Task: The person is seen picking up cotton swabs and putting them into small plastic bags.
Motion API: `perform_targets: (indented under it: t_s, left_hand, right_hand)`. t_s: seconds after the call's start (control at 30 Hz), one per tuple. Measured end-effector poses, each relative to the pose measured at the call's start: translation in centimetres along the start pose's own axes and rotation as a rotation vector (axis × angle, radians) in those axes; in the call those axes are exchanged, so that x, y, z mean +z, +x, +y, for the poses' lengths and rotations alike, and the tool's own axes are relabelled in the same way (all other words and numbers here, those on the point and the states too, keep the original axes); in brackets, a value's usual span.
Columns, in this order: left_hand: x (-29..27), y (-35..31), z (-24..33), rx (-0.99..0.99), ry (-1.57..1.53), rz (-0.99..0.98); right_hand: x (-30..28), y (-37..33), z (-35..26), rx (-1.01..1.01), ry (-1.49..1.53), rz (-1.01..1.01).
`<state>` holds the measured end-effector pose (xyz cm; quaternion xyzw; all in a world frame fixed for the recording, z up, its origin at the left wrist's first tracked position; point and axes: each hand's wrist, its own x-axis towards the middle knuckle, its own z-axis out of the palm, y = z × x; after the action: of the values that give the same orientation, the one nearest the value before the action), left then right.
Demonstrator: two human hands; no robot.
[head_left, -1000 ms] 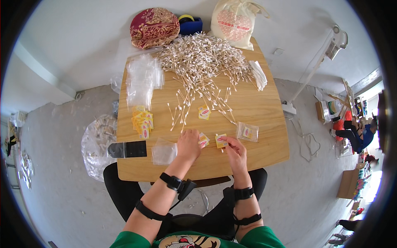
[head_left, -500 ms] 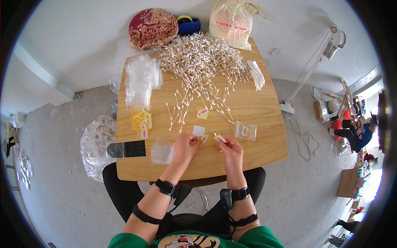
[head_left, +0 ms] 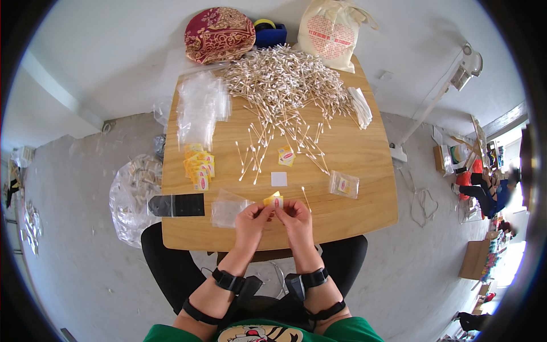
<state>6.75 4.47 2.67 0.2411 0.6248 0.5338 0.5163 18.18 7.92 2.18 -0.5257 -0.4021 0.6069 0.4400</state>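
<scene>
Close to the table's front edge, my left hand (head_left: pixel 249 223) and my right hand (head_left: pixel 297 221) meet, fingertips pinched on small yellow-and-white printed cards (head_left: pixel 276 201). How many cards are between the fingers I cannot tell. A single cotton swab (head_left: pixel 305 198) lies beside my right hand. Just beyond the cards is a blank white square (head_left: pixel 278 179). Clear plastic bags (head_left: pixel 226 210) lie flat by my left hand. Farther off rest more yellow cards (head_left: pixel 286 155), and at right a small clear bag (head_left: pixel 344 185) with a yellow card inside.
A large heap of cotton swabs (head_left: pixel 288 80) covers the far table. Left are stacked clear bags (head_left: pixel 199 111), a pile of yellow cards (head_left: pixel 199 170) and a black strip (head_left: pixel 181 205). Behind stand a patterned red pouch (head_left: pixel 219 35), blue tape dispenser (head_left: pixel 270 35) and cloth bag (head_left: pixel 330 35).
My hands, apart before with a yellow card in each, have come together, and the cards now meet between them. The swab beside my right hand stays in place. The whole view has shifted slightly.
</scene>
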Motion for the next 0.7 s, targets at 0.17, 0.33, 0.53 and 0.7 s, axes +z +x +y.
perform_targets:
  t_s: [0.17, 0.33, 0.53, 0.7]
  left_hand:
    - [-3.3, 1.1, 0.5, -0.015, -0.009, 0.036]
    - [-4.6, 1.5, 1.5, -0.070, -0.085, -0.010]
    - [-5.1, 1.5, 2.1, -0.166, -0.196, -0.007]
    - [-5.3, 0.9, 2.5, -0.194, -0.197, -0.012]
  right_hand:
    - [-0.3, 5.7, -3.6, -0.429, -0.857, -0.020]
    - [1.0, 9.1, -4.5, -0.315, -1.325, -0.240]
    - [1.5, 9.0, -5.8, -0.100, -1.279, -0.340]
    - [0.5, 5.8, -5.8, -0.258, -0.789, -0.356]
